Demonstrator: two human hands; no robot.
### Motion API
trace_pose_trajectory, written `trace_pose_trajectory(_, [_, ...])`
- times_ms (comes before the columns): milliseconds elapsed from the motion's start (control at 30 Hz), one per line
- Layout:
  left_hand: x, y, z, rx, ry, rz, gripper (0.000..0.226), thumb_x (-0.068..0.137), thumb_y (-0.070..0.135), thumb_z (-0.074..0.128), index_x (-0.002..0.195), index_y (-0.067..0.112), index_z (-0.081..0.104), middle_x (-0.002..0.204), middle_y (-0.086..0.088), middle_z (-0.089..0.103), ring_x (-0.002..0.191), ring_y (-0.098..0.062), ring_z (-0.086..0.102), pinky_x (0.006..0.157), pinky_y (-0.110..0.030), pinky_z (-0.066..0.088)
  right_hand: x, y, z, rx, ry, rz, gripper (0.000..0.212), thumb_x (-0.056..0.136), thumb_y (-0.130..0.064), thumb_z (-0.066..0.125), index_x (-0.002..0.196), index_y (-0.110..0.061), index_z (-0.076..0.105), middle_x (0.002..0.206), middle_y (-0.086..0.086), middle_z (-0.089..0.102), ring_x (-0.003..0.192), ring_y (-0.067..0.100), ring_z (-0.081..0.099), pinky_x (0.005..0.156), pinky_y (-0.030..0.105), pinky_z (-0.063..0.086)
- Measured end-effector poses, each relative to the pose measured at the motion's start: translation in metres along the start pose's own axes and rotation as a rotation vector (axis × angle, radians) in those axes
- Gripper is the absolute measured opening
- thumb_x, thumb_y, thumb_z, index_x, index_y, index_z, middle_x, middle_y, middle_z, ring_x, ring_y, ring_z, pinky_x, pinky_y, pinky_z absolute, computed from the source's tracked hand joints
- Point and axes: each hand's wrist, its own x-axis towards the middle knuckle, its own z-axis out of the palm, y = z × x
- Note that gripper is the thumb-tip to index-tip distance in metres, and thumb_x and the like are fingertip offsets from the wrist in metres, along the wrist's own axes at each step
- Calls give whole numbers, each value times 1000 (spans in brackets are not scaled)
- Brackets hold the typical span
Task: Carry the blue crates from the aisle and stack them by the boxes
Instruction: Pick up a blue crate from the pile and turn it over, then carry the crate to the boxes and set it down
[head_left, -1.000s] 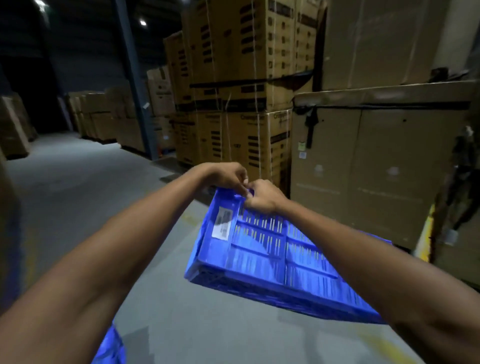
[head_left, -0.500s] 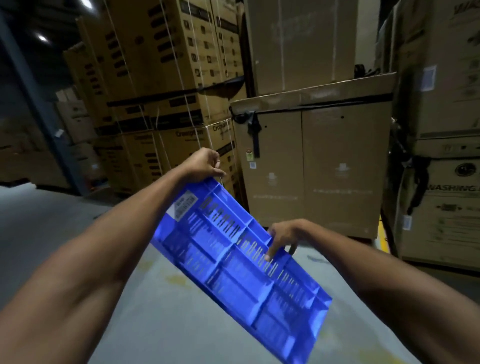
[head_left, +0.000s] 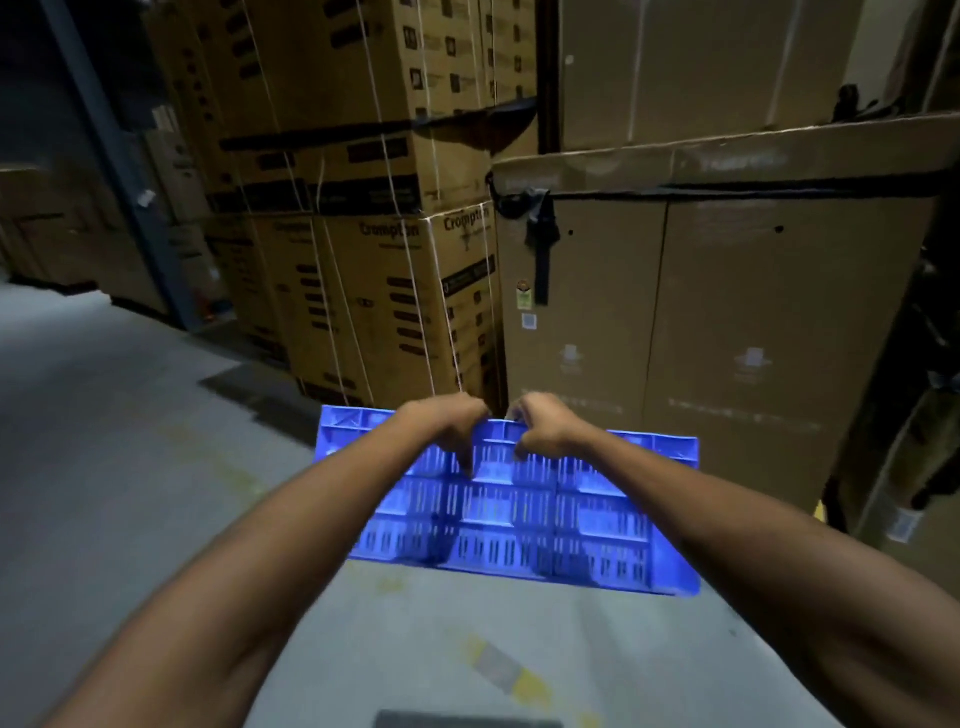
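Note:
A blue slotted plastic crate (head_left: 519, 519) hangs above the grey floor in front of me, its long side level and its ribbed face toward the camera. My left hand (head_left: 452, 423) and my right hand (head_left: 540, 423) grip its far upper rim side by side near the middle, fingers curled over the edge. Just beyond the crate stand tall brown cardboard boxes (head_left: 701, 322). Both forearms reach forward from the bottom corners of the view.
Strapped printed cartons (head_left: 384, 291) are stacked high at centre left. A blue steel post (head_left: 130, 208) stands further left. Open grey floor (head_left: 130, 467) stretches to the left, with worn yellow marks near my feet. More boxes crowd the right edge (head_left: 909, 467).
The crate has swung from a diagonal tilt to level. My right hand has moved from its face up to the far rim beside my left hand. The boxes are closer.

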Motion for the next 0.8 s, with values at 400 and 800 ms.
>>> trace_pose_trajectory(400, [295,-25,55,116,342,249,33,73,18,75,101,21,57,103,-7,69,102,-31,64,77,-36,39,138,202,55,-122,0,484,39,73,-48,76,92,-17,63,99,10,67,100,31,64,73,35,51])
trace_pose_trajectory(800, [606,23,250,141,341,349,13,86,18,66,96,16,58,96,-10,67,91,-33,63,66,-36,38,257,458,232,-312,161,573,44,86,-40,68,127,-25,63,118,4,70,111,29,64,84,40,52])
